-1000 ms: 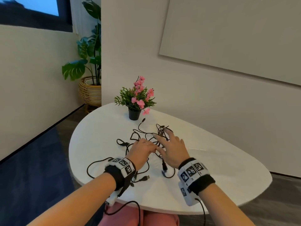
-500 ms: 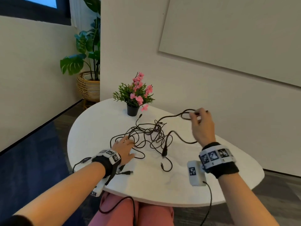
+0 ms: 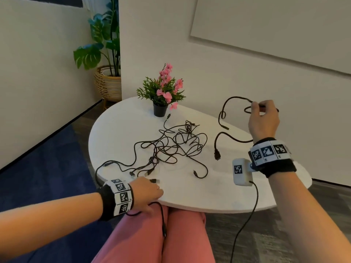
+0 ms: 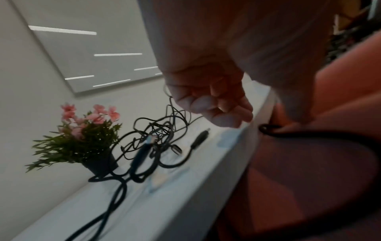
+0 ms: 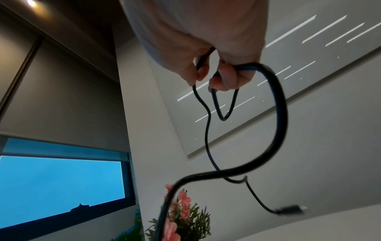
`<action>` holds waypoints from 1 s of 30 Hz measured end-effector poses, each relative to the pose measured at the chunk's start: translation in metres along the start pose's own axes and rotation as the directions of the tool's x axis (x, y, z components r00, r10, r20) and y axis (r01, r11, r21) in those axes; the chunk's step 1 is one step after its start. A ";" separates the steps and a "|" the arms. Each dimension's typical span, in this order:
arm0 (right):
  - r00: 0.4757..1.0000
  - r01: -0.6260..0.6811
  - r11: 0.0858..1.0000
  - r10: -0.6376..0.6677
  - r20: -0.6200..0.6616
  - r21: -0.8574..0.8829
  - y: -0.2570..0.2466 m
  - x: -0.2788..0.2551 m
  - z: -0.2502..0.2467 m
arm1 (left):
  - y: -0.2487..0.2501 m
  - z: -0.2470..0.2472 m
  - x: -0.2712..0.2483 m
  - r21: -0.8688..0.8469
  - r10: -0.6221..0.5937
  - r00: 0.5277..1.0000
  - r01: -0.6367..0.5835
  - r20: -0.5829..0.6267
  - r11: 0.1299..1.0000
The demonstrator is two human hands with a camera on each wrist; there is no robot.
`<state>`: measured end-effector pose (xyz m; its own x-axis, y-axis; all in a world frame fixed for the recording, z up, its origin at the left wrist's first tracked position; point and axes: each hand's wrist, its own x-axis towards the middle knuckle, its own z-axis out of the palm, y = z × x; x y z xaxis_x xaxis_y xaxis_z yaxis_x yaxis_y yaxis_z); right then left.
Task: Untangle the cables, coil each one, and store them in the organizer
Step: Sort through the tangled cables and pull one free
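A tangle of thin black cables (image 3: 171, 145) (image 4: 156, 137) lies in the middle of the white table (image 3: 190, 194). My right hand (image 3: 264, 118) (image 5: 216, 73) is raised over the table's right side and grips a thicker black cable (image 3: 235, 98) (image 5: 278, 114) in a couple of loops. That cable hangs clear of the tangle, and its plug (image 3: 217, 155) dangles just above the tabletop. My left hand (image 3: 150, 190) (image 4: 212, 106) sits at the table's near edge with loosely curled fingers and holds nothing. A USB plug (image 3: 154, 180) lies just beyond it. No organizer is in view.
A small pot of pink flowers (image 3: 163, 95) stands at the back of the table, close to the tangle. A big leafy plant in a wicker basket (image 3: 108, 82) is on the floor behind. The wall runs along the table's far right side. My lap (image 3: 152, 234) is under the near edge.
My right hand has pulled one cable up and to the right, out of the tangle. My left hand has drawn back from the tangle to the table's near edge.
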<state>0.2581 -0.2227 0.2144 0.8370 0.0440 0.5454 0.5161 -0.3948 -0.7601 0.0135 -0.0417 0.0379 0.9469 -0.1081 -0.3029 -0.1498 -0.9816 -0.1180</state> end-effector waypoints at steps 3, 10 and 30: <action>0.999 -0.029 0.998 0.028 0.026 0.056 -0.003 -0.008 0.004 | 0.010 0.003 0.001 -0.023 -0.150 0.987 0.151 0.051 0.988; 0.990 -0.100 0.974 0.078 0.114 0.201 -0.003 -0.021 0.006 | 0.017 -0.018 0.001 -0.142 -0.215 0.964 0.238 0.159 0.961; 0.965 -0.085 0.948 0.003 0.261 0.306 -0.008 -0.063 -0.003 | -0.056 -0.055 0.048 -0.872 -0.770 0.576 0.188 -0.274 0.451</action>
<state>0.2011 -0.2251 0.1871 0.8568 0.2809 0.4324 0.4736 -0.0972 -0.8753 0.0827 -0.0001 0.0821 0.7389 0.6505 0.1756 0.3587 -0.6003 0.7149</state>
